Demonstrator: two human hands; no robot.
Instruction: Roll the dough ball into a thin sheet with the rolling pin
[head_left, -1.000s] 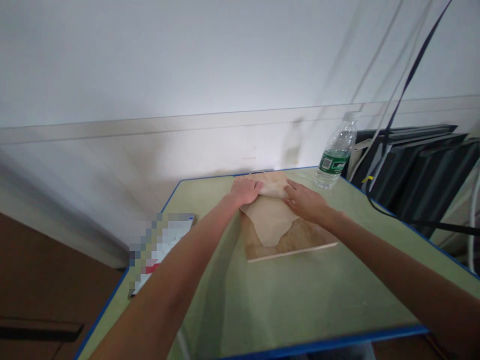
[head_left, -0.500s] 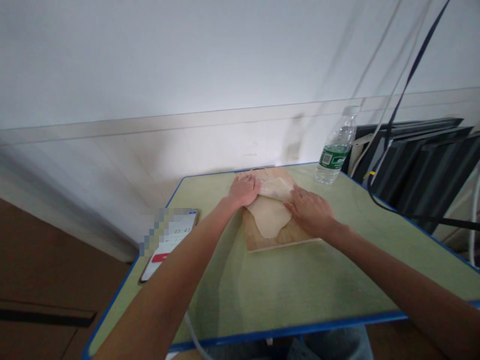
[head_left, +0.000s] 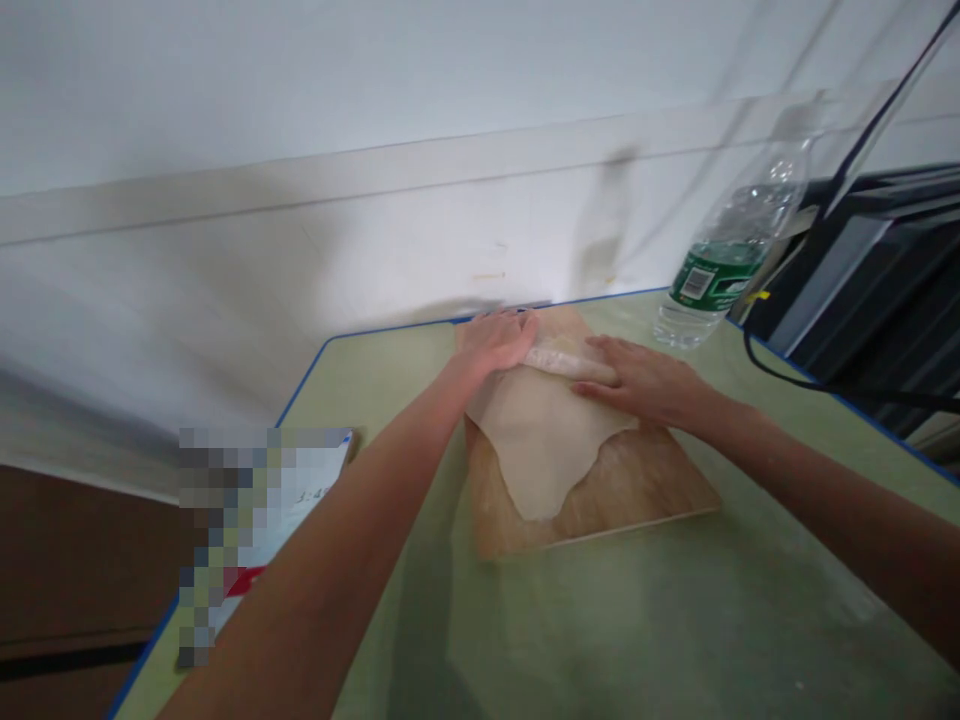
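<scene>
A thin sheet of pale dough (head_left: 544, 440) lies on a wooden board (head_left: 645, 490), its near end narrowing to an uneven tip. Across its far part runs a floury dough roll (head_left: 566, 362); whether a rolling pin is inside, I cannot tell. My left hand (head_left: 499, 338) rests palm down over the roll's left end, fingers stretched forward. On the right end lies my right hand (head_left: 645, 378), its fingers extended and the thumb apart on the dough. Both palms press from above rather than wrap round the roll.
A water bottle (head_left: 712, 265) with a green label stands at the back right. Beside my left forearm lies a phone (head_left: 300, 510), partly blurred out. Dark folders (head_left: 885, 280) and a black cable (head_left: 795, 380) are at the right. The green table (head_left: 600, 630) meets a white wall.
The view has moved closer to the board and tilted. More flat dough shows on the near side of the roll. Both hands stay on its ends, with the right fingers stretched further out.
</scene>
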